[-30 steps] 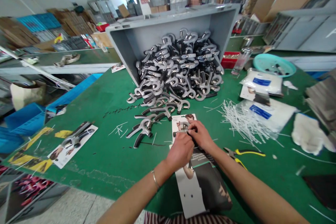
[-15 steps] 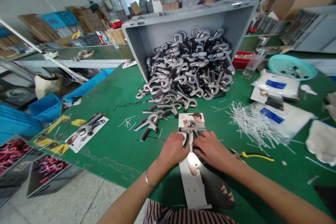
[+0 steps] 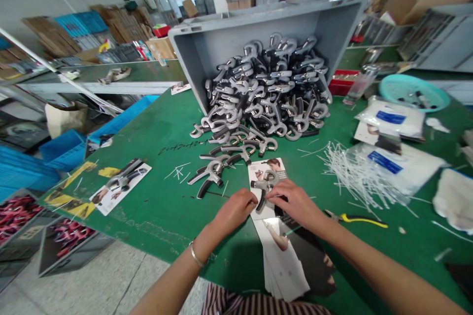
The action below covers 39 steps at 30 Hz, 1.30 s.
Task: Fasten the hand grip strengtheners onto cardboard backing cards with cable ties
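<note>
A grey hand gripper (image 3: 265, 186) lies on a printed backing card (image 3: 266, 172) on the green table (image 3: 155, 206). My left hand (image 3: 236, 209) is curled at the card's left edge, fingers pinched on it. My right hand (image 3: 295, 202) presses its closed fingers on the hand gripper's handle and the card. Under both hands lies a stack of more cards (image 3: 291, 256). Behind, a tipped grey crate (image 3: 207, 49) spills a pile of hand grippers (image 3: 266, 93).
White zip ties (image 3: 354, 167) and yellow-handled cutters (image 3: 360, 219) lie to the right, with plastic bags (image 3: 391, 118), a teal bowl (image 3: 414, 91) and white gloves (image 3: 454, 197). A finished carded gripper (image 3: 120, 184) lies left. Loose grippers (image 3: 210, 174) sit nearby. A person stands behind the crate.
My hands slid down off the hand gripper's head, which now shows on the card. The card stack below has fanned out a little. The view shifted slightly.
</note>
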Motion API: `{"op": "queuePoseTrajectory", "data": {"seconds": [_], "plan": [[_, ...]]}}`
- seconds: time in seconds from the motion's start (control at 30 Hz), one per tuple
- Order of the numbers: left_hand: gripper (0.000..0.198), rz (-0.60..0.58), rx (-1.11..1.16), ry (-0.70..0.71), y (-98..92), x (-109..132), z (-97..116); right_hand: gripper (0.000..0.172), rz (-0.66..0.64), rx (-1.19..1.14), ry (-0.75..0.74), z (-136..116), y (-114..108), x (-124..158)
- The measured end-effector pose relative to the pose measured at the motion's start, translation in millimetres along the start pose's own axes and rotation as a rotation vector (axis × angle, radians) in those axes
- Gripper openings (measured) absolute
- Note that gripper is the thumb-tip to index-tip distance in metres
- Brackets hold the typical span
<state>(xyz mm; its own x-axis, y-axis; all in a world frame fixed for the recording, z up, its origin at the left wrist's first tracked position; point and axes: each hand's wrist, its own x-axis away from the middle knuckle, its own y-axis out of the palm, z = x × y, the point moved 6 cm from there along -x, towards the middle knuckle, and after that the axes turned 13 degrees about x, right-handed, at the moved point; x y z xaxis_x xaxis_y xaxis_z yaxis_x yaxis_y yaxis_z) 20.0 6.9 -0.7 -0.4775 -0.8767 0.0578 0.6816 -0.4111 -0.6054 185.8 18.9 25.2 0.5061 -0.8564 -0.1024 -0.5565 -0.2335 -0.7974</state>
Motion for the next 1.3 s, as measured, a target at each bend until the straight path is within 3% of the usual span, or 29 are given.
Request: {"op": "queuePoseTrajectory", "data": {"seconds": [0.2,0.43,0.67,0.9,1.13,1.3], "plan": [[0.013,0.127,0.062,0.053,0.8,-4.3,20.9,0.005,0.047,-0.013,0.112,6.1,9.9,-4.3],[0.01,0.213,0.383,0.029,15.6,-6.2,8.2,0.013,-0.01,0.289,-0.031,8.4,4.0,6.0],[0.011,0.233,0.473,0.012,18.3,-6.3,1.1,0.016,-0.082,0.57,-0.129,9.8,7.7,7.8],[0.012,0.287,0.798,-0.135,28.0,-5.6,-14.8,0.012,-0.088,0.567,-0.151,7.8,10.9,6.2],[0.014,0.268,0.76,-0.104,28.0,-8.3,-12.2,0.015,-0.082,0.577,-0.15,-0.9,8.1,3.0],[0.014,0.273,0.812,-0.121,28.5,-6.2,-16.7,0.014,-0.078,0.526,-0.121,6.2,9.2,2.9]]}}
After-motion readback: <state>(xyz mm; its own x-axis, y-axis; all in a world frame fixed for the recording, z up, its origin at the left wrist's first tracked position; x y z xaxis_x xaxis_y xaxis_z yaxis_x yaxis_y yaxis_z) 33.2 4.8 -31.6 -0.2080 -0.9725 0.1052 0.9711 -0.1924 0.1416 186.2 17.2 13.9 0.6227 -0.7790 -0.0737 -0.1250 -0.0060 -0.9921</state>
